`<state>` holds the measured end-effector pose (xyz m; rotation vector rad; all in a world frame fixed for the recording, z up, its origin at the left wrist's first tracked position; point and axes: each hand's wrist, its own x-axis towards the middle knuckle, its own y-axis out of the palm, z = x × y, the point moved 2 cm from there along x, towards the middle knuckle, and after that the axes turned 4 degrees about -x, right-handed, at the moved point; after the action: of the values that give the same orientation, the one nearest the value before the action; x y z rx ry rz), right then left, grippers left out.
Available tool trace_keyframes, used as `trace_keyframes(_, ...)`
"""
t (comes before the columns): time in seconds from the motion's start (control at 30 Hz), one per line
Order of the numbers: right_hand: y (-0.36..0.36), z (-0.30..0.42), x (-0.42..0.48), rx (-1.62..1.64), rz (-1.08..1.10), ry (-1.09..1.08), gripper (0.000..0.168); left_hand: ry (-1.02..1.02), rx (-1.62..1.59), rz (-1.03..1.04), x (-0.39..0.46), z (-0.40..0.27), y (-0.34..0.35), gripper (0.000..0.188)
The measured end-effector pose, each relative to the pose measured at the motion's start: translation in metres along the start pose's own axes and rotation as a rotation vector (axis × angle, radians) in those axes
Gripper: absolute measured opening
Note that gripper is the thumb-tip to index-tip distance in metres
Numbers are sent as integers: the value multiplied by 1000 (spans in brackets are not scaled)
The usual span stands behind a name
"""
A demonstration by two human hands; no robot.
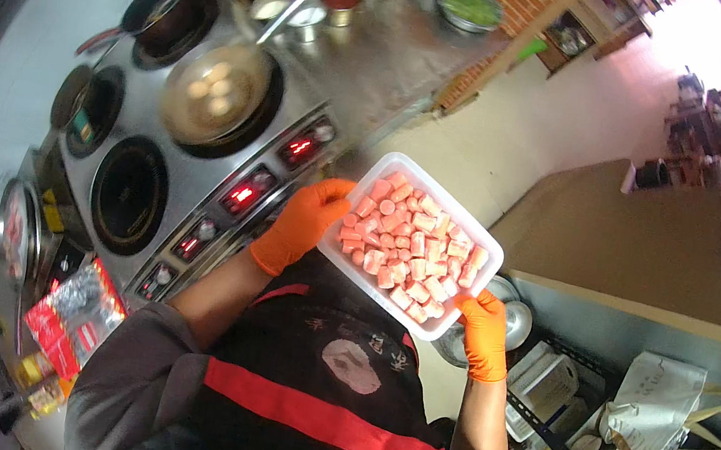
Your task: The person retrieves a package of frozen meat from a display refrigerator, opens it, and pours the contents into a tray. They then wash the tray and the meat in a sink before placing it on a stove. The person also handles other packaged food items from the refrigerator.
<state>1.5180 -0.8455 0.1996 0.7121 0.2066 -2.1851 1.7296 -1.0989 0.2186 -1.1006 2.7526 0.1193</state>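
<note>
Between my two hands is a white plastic tub (344, 258), held in front of my dark apron. It is filled with short pieces of pink sausage (401, 235), mixed with pink-and-white chunks that look like crab sticks (435, 248). My left hand (304, 219), in an orange glove, grips the tub's left end with the thumb over the rim. The opposite end is held by my right hand (484, 331), gloved in orange too. Both hands' fingers under the tub are hidden.
To the left runs a cooktop (130, 151) with lit red displays. On it stand a pan with several round pale pieces (215, 90) and a dark saucepan (160, 13). Seasoning containers (306, 12) line the counter behind. A brown-topped counter (644, 237) and shelves with a white basket (545, 384) are on the right.
</note>
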Motion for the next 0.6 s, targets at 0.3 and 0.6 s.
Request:
trace_keyframes(0.3,-72,6,99,170,-110,20,24,-65,9,150,166,9,81,28)
trace_keyframes(0.6,-154,55,212,69,-292,24,14,81,158,182,341,10,160,22)
